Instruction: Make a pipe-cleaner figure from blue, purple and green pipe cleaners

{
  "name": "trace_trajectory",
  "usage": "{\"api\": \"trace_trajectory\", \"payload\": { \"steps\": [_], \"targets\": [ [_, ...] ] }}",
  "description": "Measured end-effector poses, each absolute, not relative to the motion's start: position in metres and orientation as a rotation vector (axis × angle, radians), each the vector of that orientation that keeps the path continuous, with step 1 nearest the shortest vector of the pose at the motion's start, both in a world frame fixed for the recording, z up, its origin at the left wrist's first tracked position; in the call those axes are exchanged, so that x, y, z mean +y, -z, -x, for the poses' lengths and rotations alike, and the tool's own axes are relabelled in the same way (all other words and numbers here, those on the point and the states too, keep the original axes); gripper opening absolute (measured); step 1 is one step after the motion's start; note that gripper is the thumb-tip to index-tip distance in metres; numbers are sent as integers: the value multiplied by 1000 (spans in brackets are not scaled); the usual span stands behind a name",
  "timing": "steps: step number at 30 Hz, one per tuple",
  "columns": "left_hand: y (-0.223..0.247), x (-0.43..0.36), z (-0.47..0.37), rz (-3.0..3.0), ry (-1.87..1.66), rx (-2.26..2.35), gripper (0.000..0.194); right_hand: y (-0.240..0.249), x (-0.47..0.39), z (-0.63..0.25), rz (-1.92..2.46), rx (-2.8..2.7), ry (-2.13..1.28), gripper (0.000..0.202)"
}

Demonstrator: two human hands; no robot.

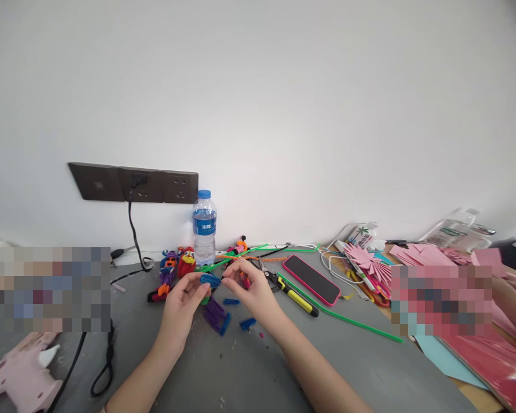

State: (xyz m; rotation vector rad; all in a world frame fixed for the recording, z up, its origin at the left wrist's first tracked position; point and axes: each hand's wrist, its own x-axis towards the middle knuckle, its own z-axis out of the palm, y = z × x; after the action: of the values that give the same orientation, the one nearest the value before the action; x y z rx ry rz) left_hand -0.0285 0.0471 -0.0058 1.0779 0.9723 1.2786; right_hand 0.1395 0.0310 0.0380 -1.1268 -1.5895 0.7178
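Observation:
Between the thumb and fingers of my left hand (184, 301) is a short bundle of blue pipe cleaner (210, 280). My right hand (251, 292) pinches close to the right end of that bundle; whether its fingertips hold the same piece is hard to see. Just below the hands lies a purple pipe cleaner piece (214, 314) with a blue end. Loose blue pieces (247, 324) rest on the grey table (241, 373). Behind my left hand stand fuzzy figures, one purple and orange (168, 265), one red (186, 261).
A water bottle (204, 229) stands by the wall. Right of my hands lie yellow-handled pliers (298, 298), a pink-cased phone (312, 279) and a long green pipe cleaner (361, 326). A pink glue gun (26, 373) is at left. Another person's hand (513, 301) is at right, among pink papers.

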Motion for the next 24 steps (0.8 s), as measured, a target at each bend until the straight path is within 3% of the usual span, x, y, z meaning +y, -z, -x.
{"api": "trace_trajectory", "payload": {
  "steps": [13, 24],
  "targets": [
    [-2, 45, 28, -1250, -1265, 1025, 33, -35, 26, -135, 1169, -1881, -333, 11],
    [0, 45, 29, -1222, -1260, 1055, 31, -36, 25, -135, 1173, -1957, -242, 12]
  ]
}}
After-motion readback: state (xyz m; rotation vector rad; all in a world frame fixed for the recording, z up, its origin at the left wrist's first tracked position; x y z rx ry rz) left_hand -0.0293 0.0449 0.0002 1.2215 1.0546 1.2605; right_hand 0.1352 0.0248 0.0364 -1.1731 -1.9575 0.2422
